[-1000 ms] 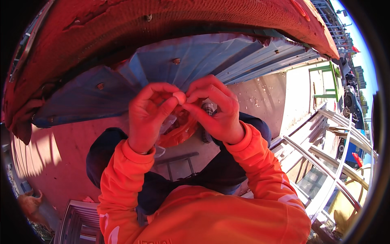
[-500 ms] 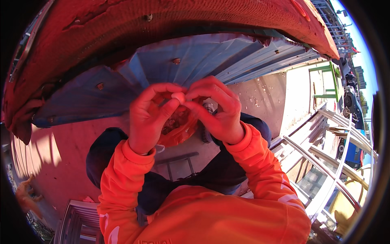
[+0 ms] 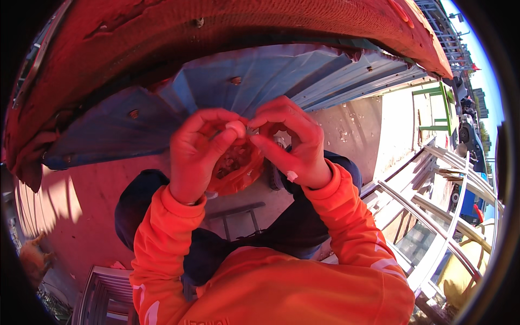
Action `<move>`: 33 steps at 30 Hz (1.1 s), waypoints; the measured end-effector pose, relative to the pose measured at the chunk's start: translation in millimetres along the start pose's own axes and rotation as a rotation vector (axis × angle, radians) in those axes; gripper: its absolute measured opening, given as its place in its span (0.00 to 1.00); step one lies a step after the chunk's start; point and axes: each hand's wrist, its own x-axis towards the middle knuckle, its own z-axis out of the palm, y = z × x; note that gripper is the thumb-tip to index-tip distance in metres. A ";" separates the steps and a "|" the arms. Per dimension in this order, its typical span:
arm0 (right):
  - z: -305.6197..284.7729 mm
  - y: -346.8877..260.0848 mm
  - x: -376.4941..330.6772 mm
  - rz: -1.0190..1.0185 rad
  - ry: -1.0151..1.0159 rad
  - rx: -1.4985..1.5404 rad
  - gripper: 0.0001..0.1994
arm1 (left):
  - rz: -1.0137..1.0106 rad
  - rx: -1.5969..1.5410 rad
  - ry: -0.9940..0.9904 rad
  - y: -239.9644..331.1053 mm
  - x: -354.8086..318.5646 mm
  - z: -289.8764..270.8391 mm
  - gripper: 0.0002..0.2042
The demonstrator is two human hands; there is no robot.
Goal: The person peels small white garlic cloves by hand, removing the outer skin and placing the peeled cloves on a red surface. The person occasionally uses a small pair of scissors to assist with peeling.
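Observation:
My left hand point(image 3: 197, 154) and my right hand point(image 3: 295, 143) are raised together in front of me, both in orange sleeves. Between their fingertips they pinch a small pale piece point(image 3: 236, 128); the left thumb and forefinger close on it and the right thumb and forefinger meet it from the other side. Just below the fingers, resting against my left palm, sits a round orange container point(image 3: 241, 168) with several small bits inside. A white scrap point(image 3: 291, 176) clings to the heel of my right hand. My dark trouser legs point(image 3: 135, 208) show behind the arms.
A blue corrugated sheet point(image 3: 260, 78) and a red canopy edge point(image 3: 216, 27) fill the top. A small metal stool point(image 3: 238, 214) stands on the ground between my legs. Metal rails point(image 3: 433, 216) run along the right, a slatted metal rack point(image 3: 103, 295) is at lower left, an animal point(image 3: 35, 260) beside it.
The fingertips of both hands have shifted slightly around the pale piece; hands and container stay in the same place.

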 end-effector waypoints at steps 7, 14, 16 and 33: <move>0.6 -0.6 2.1 -0.085 -0.031 -0.113 0.14 | -0.031 -0.022 -0.014 -3.0 -2.0 -1.1 0.11; 4.9 -7.1 3.8 -0.037 -0.012 -0.093 0.10 | -0.038 -0.026 -0.015 -4.1 -2.3 -2.4 0.10; 3.9 -2.3 1.9 -0.069 -0.009 -0.095 0.10 | -0.035 -0.024 -0.006 -4.0 -2.1 -1.2 0.10; 0.2 3.0 -5.2 0.186 -0.016 0.101 0.06 | 0.120 0.206 0.068 -3.0 -1.2 1.2 0.12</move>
